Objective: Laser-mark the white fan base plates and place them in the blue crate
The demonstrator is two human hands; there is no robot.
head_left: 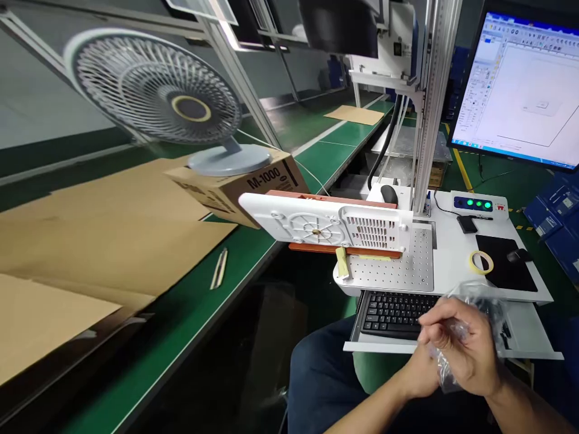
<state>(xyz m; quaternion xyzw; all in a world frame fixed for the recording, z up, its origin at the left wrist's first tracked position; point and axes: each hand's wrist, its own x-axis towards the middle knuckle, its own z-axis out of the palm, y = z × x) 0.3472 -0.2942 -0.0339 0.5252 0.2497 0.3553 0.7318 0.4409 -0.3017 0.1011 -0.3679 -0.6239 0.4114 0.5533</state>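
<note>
My right hand is low at the right, its fingers curled closed around a crumpled clear plastic bag. The bag bulges out behind the knuckles and hangs down below the palm. Just behind it my left hand touches or nearly touches the bag. Its fingers are hidden by my right hand and the film. Both hands are over my lap, in front of the black keyboard. Farther forward, a white plastic housing with vent slots and a round ribbed pattern rests on an orange-brown fixture.
The fixture overhangs a perforated metal plate under a vertical column. A tape roll, mouse and monitor are at right. On the left, a fan tops a carton, beside cardboard sheets and a cutter.
</note>
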